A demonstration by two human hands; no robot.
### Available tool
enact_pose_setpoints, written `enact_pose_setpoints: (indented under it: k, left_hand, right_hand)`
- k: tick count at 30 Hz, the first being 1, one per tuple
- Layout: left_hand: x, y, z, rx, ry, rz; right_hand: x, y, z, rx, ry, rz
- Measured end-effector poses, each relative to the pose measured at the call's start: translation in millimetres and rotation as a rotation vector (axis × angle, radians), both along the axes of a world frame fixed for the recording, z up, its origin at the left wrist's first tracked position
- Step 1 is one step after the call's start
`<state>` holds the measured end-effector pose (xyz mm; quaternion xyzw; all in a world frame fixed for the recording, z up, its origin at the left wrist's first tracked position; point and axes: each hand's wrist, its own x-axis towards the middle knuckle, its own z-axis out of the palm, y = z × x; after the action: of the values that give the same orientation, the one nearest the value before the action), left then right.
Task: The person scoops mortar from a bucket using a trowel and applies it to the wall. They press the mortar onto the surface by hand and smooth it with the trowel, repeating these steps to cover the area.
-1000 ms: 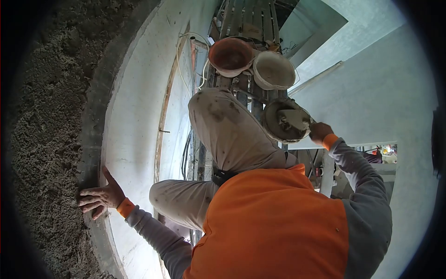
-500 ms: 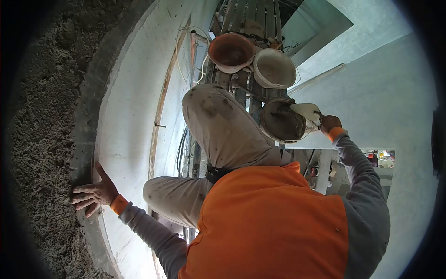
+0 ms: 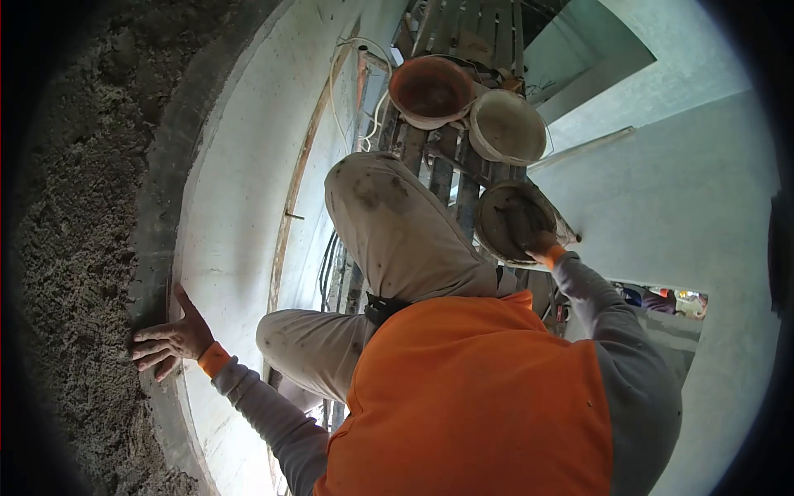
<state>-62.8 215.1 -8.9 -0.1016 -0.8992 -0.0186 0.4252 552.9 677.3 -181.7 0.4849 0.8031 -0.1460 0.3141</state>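
The right hand [image 3: 539, 242] has dropped from above the far right rim of the dark, mortar-caked round bucket [image 3: 496, 217], where it was raised half a second ago with a pale tool, down into the bucket's near side; its fingers are curled out of sight, so I cannot tell whether they grip anything. The left hand [image 3: 169, 341] has not moved: open and spread flat at the near left, on the edge where the rough grey plastered wall [image 3: 74, 248] meets the smooth white curved band [image 3: 240, 190]. The bucket sits on the wooden plank platform [image 3: 447, 169], just right of the raised knee, with an orange plastic bucket [image 3: 432, 89] and a white plastic bucket [image 3: 506, 126] farther off. This reads as the working hand being at the mortar while the other braces at the wall
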Motion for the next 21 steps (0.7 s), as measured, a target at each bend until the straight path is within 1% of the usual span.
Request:
enact_pose_setpoints:
  k: [3, 4, 6, 7, 10, 12, 15, 21]
  left_hand:
    - [5.6, 4.8, 6.3, 0.058, -0.092, 0.004]
    - [6.6, 4.0, 6.5, 0.065, -0.113, 0.014]
    - [6.8, 6.6, 8.0, 0.083, -0.149, 0.019]
    - [6.3, 8.1, 8.3, 0.078, -0.137, 0.016]
    - [7.9, 5.9, 8.3, 0.069, -0.131, 0.027]
    - [8.6, 7.9, 9.6, 0.086, -0.171, 0.056]
    - [7.7, 5.7, 7.9, 0.112, -0.159, 0.007]
    - [8.3, 5.1, 6.6, 0.093, -0.135, 0.01]
  right_hand:
    - [8.3, -2.7, -2.7, -0.585, 0.441, -0.78]
    - [3.4, -10.1, 10.8, -0.551, 0.432, -0.856]
    - [-29.9, -38.5, 70.2, -0.474, 0.424, -1.017]
    - [-33.3, -47.6, 80.6, -0.445, 0.421, -1.054]
    - [-22.1, -63.5, 83.6, -0.469, 0.556, -1.102]
    - [-19.8, -74.7, 88.5, -0.397, 0.634, -1.144]
    - [-16.3, -85.5, 101.8, -0.347, 0.678, -1.2]
    - [3.9, -98.7, 118.2, -0.255, 0.726, -1.132]
